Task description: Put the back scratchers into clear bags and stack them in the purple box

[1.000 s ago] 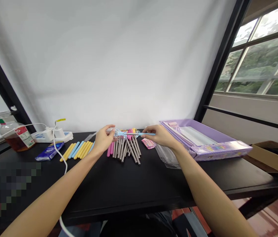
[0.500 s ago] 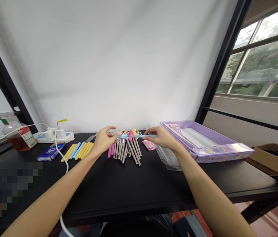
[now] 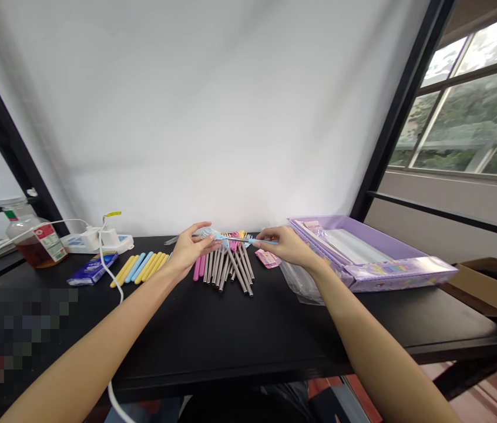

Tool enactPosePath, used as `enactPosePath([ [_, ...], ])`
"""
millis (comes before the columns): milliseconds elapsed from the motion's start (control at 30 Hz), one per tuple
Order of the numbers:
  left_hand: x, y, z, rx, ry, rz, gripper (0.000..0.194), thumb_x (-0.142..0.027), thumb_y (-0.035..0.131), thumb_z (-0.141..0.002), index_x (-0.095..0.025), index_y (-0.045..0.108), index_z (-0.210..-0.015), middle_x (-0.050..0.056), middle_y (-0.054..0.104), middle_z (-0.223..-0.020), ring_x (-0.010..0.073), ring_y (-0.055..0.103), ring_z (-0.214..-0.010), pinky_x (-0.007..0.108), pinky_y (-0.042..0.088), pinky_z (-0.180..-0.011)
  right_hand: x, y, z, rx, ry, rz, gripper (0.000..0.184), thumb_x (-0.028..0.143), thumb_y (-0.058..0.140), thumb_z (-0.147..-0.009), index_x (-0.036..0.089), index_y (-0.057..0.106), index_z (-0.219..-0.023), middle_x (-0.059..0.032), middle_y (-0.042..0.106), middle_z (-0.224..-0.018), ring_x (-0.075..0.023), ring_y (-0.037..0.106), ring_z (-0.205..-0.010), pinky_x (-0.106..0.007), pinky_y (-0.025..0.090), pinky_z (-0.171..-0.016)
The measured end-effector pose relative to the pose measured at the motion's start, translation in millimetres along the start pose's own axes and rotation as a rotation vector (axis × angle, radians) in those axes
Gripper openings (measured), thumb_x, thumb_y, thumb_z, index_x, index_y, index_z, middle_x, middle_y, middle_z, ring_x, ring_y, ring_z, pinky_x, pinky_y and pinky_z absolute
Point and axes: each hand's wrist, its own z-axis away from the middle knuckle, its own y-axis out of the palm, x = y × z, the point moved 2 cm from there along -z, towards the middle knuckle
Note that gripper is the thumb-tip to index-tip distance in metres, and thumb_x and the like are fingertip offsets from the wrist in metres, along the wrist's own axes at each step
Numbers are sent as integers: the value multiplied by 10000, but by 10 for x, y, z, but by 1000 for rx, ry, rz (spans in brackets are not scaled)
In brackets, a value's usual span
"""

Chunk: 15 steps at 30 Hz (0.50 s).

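Observation:
A light-blue back scratcher [image 3: 238,239] with a thin metal rod is held level between my two hands, above a pile of similar pieces. My left hand [image 3: 189,249] pinches its blue head between thumb and fingers; clear plastic seems to lie around that head. At the other end, the fingers of my right hand [image 3: 287,244] are closed on the blue handle. Below lie several metal rods [image 3: 242,270] with pink, yellow and blue heads pointing away from me. Two pink handles [image 3: 198,267] rest at the pile's left side.
Yellow and blue handles [image 3: 143,267] lie in a row left of centre, beside a blue packet [image 3: 93,269]. A white cable crosses from a power strip [image 3: 118,242]. Rightward are a pink packet [image 3: 268,258], clear bags [image 3: 304,285] and an open purple box [image 3: 400,271]. A bottle [image 3: 37,241] stands far left.
My left hand has shifted slightly rightward along the back scratcher's head, and its fingers have changed position. The right hand keeps its hold on the handle. The camera view has turned slightly.

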Motion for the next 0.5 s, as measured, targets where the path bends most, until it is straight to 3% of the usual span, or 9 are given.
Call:
enactPosePath([
  [267, 70, 112, 49, 78, 5, 47, 563, -146, 743, -818, -165, 509, -1330, 37, 745, -764, 209, 754, -889, 408, 564, -984, 26, 122, -19, 37, 64, -43, 365, 521, 602, -865, 174, 718, -852, -19, 644, -666, -143, 534, -607, -274, 380, -580],
  [500, 98, 239, 125, 249, 35, -71, 736, -336, 776, -796, -229, 426, -1434, 15, 730, -816, 205, 736, -936, 397, 571, -949, 200, 366, -5, 39, 145, -390, 381, 454, 614, -855, 217, 526, -1140, 42, 594, -666, -113, 485, -531, -223, 339, -495],
])
